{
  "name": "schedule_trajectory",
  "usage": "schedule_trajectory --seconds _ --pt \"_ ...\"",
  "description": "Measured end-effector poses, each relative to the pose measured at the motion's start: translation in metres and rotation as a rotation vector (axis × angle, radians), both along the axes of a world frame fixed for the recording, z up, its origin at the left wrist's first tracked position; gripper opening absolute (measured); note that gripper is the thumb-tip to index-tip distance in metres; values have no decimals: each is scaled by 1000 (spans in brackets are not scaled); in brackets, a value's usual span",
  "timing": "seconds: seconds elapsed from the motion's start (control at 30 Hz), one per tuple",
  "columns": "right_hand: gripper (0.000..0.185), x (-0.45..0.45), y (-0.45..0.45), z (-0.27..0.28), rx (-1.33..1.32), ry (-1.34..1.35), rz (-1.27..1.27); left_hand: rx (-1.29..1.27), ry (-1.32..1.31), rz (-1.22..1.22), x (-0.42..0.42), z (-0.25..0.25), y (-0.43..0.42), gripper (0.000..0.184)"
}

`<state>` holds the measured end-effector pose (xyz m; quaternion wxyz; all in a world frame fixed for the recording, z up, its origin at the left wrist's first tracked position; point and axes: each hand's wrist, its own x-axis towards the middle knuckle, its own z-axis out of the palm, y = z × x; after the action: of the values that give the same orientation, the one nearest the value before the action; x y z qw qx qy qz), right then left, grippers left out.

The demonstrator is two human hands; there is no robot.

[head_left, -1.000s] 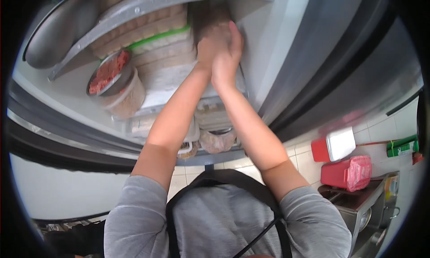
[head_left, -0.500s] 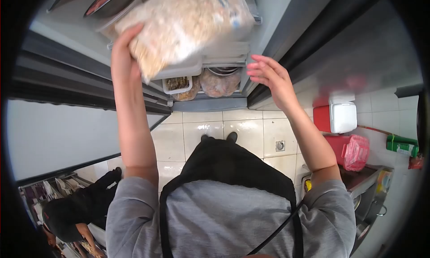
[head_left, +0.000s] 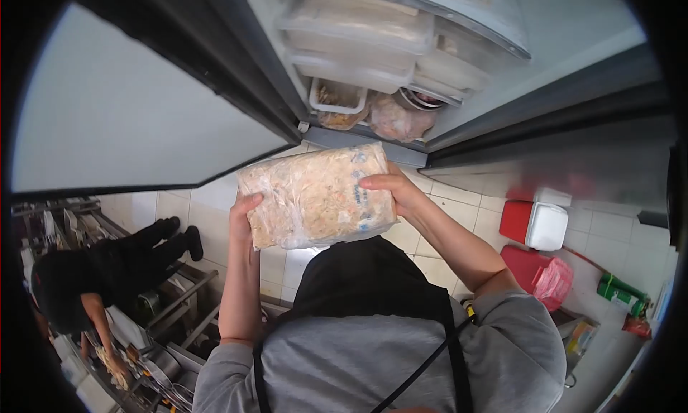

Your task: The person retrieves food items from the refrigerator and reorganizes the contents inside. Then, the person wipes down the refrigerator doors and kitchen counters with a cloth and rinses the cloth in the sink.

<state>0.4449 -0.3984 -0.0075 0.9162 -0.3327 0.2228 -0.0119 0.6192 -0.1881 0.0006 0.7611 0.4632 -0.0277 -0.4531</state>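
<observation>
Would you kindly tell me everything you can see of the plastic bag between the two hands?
The plastic bag is bulky and roughly rectangular, of clear, wrinkled film packed with a pale beige-pink mass, too unclear to identify. Blue printing runs near its right end. The left hand grips one end and the right hand the other, thumbs on the face toward the camera. It is held slightly slanted, above the floor; no opening is visible.
</observation>
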Motion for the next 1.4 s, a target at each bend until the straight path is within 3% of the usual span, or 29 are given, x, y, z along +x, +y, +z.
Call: schedule_trajectory --seconds 0.07,0.2,0.27,0.43,0.57,0.7,0.83,0.9,0.93,1.0,1.17,1.23,1.4 --pt "60 9 2 -13 10 17 32 11 182 -10 3 -16 15 59" --pt "56 17 14 -20 89 30 83 7 214 -26 8 -50 31 57" --pt "51 13 18 -32 137 180 81 27 312 -46 8 -60 28 52" --pt "47 5 31 -72 191 331 10 149 315 -109 16 -99 21 48" --pt "43 -11 19 -124 168 393 -89 275 292 -66 27 -168 4 48" --pt "44 -31 -19 -170 87 375 -307 288 167 -19 42 -274 -57 42" --pt "52 -47 -52 -190 -6 319 -430 71 294 57 55 -332 -181 32" --pt "52 -54 -61 -195 -6 336 -469 172 -195 67 68 -341 -225 31" --pt "52 -57 -65 -198 2 331 -509 165 -182 62 73 -340 -239 31" --pt "52 -63 -72 -208 -38 328 -519 -30 193 187 83 -330 -259 22" --pt "52 -77 -78 -215 -74 328 -551 40 273 406 90 -317 -259 14" --pt "52 -84 -79 -217 -101 349 -542 -43 273 584 82 -304 -232 11" --pt "51 -87 -79 -225 -194 409 -510 -22 187 525 34 -299 -78 17"
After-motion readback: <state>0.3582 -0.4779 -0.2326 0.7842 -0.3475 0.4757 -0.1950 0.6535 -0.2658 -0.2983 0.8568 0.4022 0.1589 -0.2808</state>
